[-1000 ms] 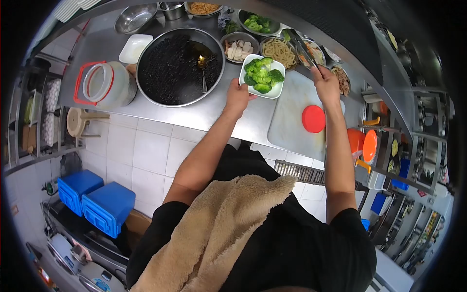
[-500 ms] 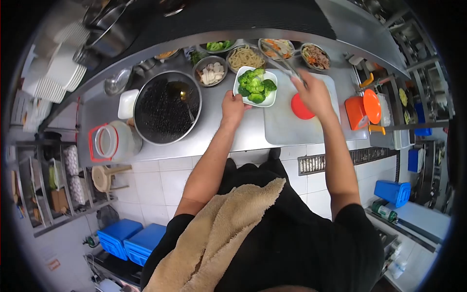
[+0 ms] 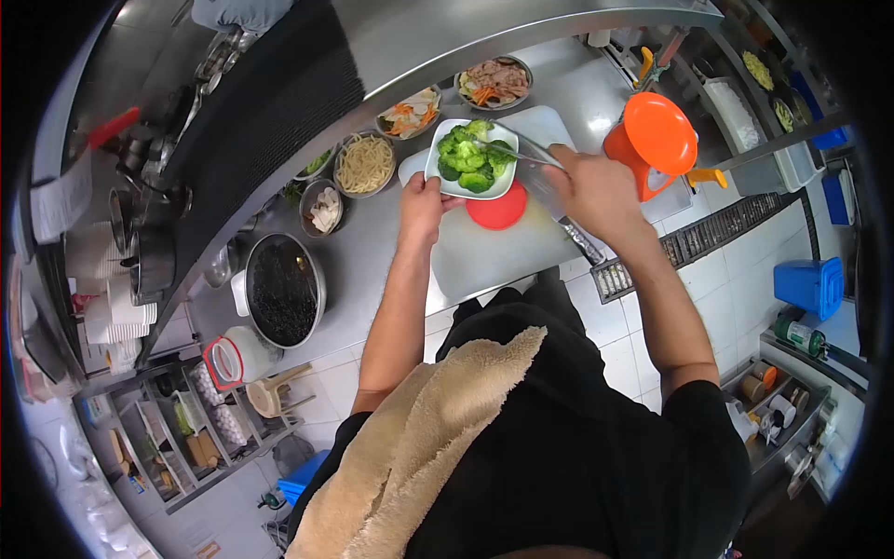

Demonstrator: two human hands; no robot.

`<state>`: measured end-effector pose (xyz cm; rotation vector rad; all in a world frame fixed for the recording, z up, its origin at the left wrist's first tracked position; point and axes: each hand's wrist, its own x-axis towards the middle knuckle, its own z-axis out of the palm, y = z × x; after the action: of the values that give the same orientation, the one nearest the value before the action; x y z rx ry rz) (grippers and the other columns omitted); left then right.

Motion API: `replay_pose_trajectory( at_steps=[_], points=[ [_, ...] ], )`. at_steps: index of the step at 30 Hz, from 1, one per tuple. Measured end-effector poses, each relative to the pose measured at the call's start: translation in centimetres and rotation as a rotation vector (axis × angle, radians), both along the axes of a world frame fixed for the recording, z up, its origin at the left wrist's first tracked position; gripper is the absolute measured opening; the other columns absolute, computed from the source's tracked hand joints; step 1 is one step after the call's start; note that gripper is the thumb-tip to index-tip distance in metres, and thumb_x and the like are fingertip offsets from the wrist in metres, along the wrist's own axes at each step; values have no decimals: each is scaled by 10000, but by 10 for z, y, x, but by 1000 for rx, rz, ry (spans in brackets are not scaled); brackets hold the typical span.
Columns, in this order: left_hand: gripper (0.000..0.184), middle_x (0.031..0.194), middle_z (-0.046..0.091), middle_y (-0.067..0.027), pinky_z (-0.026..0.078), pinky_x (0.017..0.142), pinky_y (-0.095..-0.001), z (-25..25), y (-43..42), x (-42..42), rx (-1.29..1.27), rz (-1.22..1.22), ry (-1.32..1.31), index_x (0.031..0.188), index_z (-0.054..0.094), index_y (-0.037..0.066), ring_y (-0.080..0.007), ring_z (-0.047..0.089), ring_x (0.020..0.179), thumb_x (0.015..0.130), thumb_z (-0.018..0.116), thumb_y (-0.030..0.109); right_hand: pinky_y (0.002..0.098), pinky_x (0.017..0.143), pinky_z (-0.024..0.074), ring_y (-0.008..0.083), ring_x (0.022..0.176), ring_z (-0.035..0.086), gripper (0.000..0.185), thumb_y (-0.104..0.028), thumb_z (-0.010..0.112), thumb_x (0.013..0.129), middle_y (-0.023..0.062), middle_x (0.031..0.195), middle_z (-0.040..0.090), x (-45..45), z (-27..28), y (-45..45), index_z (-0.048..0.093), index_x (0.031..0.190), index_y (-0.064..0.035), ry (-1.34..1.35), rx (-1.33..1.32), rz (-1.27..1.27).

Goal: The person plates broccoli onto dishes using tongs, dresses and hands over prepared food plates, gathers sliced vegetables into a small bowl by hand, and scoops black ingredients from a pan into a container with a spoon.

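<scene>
My left hand [image 3: 424,210] grips the near left rim of a white square bowl [image 3: 473,193]. Green broccoli florets [image 3: 470,156] fill the bowl, which is held above the cutting board [image 3: 503,250]. Metal tongs [image 3: 526,147] are in my closed right hand [image 3: 601,200], and their tips reach the broccoli at the bowl's right side. Partly under the bowl, a red round lid [image 3: 497,210] lies on the board.
An orange scale [image 3: 659,135] stands right of the board. Bowls of noodles [image 3: 365,165], shredded vegetables [image 3: 410,114], meat [image 3: 494,82] and white slices [image 3: 324,211] line the back. A large pan of dark food [image 3: 284,293] sits left, near a plastic jar [image 3: 244,356]. A metal shelf [image 3: 521,33] overhangs the counter.
The view has turned toward the right side of the counter. The tongs have come down from beyond the bowl to the broccoli, and the bowl is now over the board and red lid.
</scene>
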<state>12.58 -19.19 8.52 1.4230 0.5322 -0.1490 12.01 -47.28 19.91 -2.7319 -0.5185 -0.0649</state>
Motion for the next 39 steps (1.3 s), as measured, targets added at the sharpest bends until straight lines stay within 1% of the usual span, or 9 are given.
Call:
replay_pose_trajectory(
  at_steps=[11, 14, 17, 20, 26, 29, 35, 37, 39],
  points=[
    [335, 1189, 671, -191, 640, 835, -370, 18, -52, 37, 51, -67, -36, 1343, 517, -60, -281, 727, 973, 1067, 441, 115, 415, 627, 516, 305, 686, 675, 253, -265, 665, 978, 112, 743, 688, 29, -22, -68, 717, 1179, -120, -91, 62, 92],
    [337, 1205, 670, -176, 628, 856, -378, 19, -57, 37, 50, -77, -63, 1355, 518, -46, -270, 720, 1001, 1072, 440, 121, 403, 641, 494, 258, 670, 659, 230, -258, 648, 988, 138, 720, 675, 43, -17, -79, 717, 996, -39, 283, 316, 26],
    [332, 1211, 670, -168, 624, 855, -376, 18, -62, 36, 55, -78, -70, 1353, 523, -36, -262, 717, 1013, 1073, 433, 118, 388, 644, 466, 214, 619, 582, 279, -255, 620, 1009, 118, 666, 606, 56, -34, -88, 712, 972, 6, 629, 613, -76],
    [326, 1219, 668, -166, 624, 850, -373, 15, -65, 38, 60, -88, -70, 1343, 525, -33, -260, 715, 1014, 1070, 419, 109, 352, 574, 404, 123, 591, 452, 247, -217, 619, 1028, 9, 627, 454, 53, -46, -87, 705, 1064, 12, 701, 646, -127],
    [322, 1214, 657, -186, 633, 854, -392, 10, -73, 49, -13, -63, -33, 1327, 499, -70, -280, 715, 1000, 1059, 416, 88, 363, 621, 433, 193, 612, 485, 297, -264, 625, 1009, 98, 658, 537, 36, -26, -93, 689, 977, 24, 553, 515, -95],
    [326, 1249, 613, -238, 646, 878, -423, 15, -79, 72, -53, -39, -26, 1315, 469, -111, -324, 699, 1036, 1047, 416, 65, 356, 615, 422, 178, 620, 469, 278, -253, 631, 1009, 96, 690, 536, 13, -13, -116, 678, 1026, 21, 325, 721, -137],
    [347, 1320, 555, -311, 654, 917, -447, -11, -115, 197, -170, 37, 12, 1329, 433, -144, -428, 672, 1084, 1045, 427, 55, 292, 612, 403, 83, 679, 440, 285, -245, 648, 1020, 20, 720, 515, -36, -13, -160, 667, 1129, 18, 581, 916, -418],
    [390, 1240, 628, -301, 643, 902, -438, 5, -133, 230, 565, -495, -223, 1301, 499, -133, -432, 691, 1038, 1051, 497, 167, 273, 617, 411, 71, 687, 456, 291, -247, 653, 1023, -5, 713, 530, -53, -17, -164, 673, 1152, 14, 585, 948, -413],
    [468, 1137, 689, -281, 621, 883, -437, -7, -150, 274, 531, -493, -323, 1253, 574, -109, -431, 706, 996, 1032, 568, 304, 273, 628, 428, 77, 694, 485, 284, -244, 650, 1025, 7, 717, 565, -67, -24, -165, 678, 1157, 6, 556, 971, -408]
  ],
)
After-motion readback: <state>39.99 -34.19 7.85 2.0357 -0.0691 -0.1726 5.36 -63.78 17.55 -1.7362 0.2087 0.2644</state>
